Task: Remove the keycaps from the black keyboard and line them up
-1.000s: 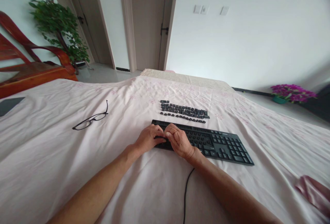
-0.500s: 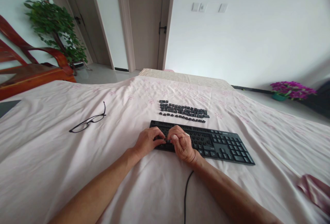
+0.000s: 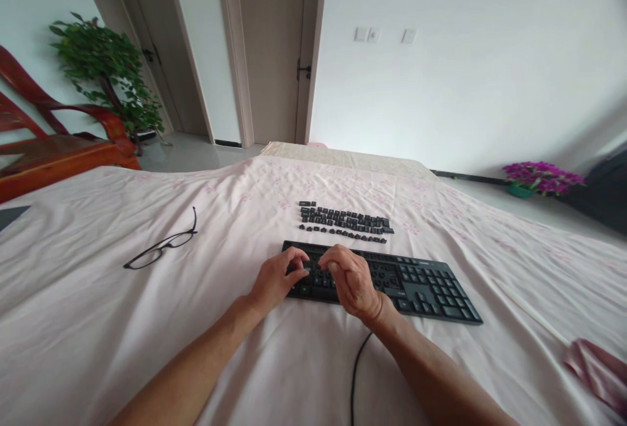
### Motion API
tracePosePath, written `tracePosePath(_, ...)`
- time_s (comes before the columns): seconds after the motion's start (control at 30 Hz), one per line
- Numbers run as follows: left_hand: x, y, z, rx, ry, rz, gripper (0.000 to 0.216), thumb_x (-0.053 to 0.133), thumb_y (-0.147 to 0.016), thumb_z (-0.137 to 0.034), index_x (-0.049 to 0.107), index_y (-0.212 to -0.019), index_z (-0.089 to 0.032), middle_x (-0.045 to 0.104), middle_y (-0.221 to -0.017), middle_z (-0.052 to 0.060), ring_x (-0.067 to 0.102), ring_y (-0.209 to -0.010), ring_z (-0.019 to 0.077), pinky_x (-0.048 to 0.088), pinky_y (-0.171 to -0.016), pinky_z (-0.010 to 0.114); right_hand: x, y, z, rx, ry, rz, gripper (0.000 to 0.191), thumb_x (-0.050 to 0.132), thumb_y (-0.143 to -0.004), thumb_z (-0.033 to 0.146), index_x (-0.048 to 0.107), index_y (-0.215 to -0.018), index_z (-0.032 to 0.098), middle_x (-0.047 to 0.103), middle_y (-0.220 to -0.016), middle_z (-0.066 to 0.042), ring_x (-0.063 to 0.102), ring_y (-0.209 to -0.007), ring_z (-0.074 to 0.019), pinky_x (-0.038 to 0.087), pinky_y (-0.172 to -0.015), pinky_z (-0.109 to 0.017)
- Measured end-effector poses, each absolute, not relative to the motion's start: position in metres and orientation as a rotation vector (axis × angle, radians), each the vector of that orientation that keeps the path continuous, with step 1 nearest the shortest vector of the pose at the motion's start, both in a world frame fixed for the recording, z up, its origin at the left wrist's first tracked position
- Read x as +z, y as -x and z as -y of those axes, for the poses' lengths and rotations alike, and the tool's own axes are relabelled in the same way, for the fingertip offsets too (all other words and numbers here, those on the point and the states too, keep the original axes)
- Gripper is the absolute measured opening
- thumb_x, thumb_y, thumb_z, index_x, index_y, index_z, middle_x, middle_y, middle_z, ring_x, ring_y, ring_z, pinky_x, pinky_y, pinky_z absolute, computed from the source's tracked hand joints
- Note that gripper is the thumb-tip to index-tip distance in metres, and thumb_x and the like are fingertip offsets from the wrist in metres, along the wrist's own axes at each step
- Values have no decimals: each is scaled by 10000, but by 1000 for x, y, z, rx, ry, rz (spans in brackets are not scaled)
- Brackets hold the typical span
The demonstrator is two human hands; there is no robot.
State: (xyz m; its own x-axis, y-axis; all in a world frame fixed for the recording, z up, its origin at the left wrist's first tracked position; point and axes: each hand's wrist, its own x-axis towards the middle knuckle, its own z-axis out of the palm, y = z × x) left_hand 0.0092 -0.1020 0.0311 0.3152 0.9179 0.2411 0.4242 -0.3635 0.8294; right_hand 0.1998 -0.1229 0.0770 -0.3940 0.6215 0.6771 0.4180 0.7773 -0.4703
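A black keyboard (image 3: 416, 305) lies on the pink-white cloth, with many keycaps off its main block and bare sockets showing there. My left hand (image 3: 279, 277) rests at the keyboard's left end, thumb and forefinger apart with a gap between them and no object visible in it. Over the left-middle of the keyboard is my right hand (image 3: 351, 282), its fingers curled in with the thumb against them. Whatever it may pinch is too small or hidden to make out. Beyond the keyboard, loose black keycaps (image 3: 343, 219) are laid out in rows.
Black-framed glasses (image 3: 166, 243) lie on the cloth to the left. A black cable (image 3: 356, 367) runs from the keyboard toward me. At right are a pale stick (image 3: 531, 311) and a pink satin cloth (image 3: 595, 370). A wooden chair (image 3: 73, 125) stands at far left.
My left thumb and forefinger have parted, and my right hand has drawn slightly away to the right from my left hand. The view has tilted up a little.
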Motion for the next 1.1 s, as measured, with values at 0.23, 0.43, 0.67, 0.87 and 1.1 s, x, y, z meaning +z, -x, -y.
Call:
tracePosePath(0.23,29,-16,91,1126,-1566,-959,342,619,-816,-295,486,-1123,-223,548,-794,-37,585,-693,109,467,-667,225,78,-194,109,256,1241,2271,220,452,-953,270,659,-1024,259,628,-948,-32,600,-839,-140,430,-724,-215)
tracePosePath(0.43,24,-15,85,1138,-1503,-929,444,650,-780,-218,446,-1175,-219,582,-875,-8,631,-818,137,491,-780,266,74,-192,96,270,1355,2310,170,541,-912,320,696,-959,269,665,-882,-11,619,-839,-149,397,-697,-213)
tracePosePath(0.67,26,-19,86,1130,-1524,-987,483,629,-758,-160,432,-1194,-219,602,-921,0,642,-772,122,506,-737,260,72,-195,87,315,1388,2316,69,645,-782,211,677,-842,221,694,-824,-11,630,-774,-172,382,-647,-229)
tracePosePath(0.87,25,-18,83,1203,-1613,-1120,458,574,-799,-174,450,-1236,-228,609,-991,21,645,-781,115,510,-769,275,80,-215,33,449,1479,2163,102,646,-774,283,704,-833,224,700,-774,14,618,-708,-147,383,-623,-221)
tracePosePath(1.1,18,-17,78,1182,-1834,-1205,363,512,-801,-107,555,-1146,-212,624,-966,22,616,-792,123,502,-775,278,85,-239,-73,387,1882,1927,165,653,-761,308,740,-855,205,705,-759,-25,616,-695,-153,381,-579,-221)
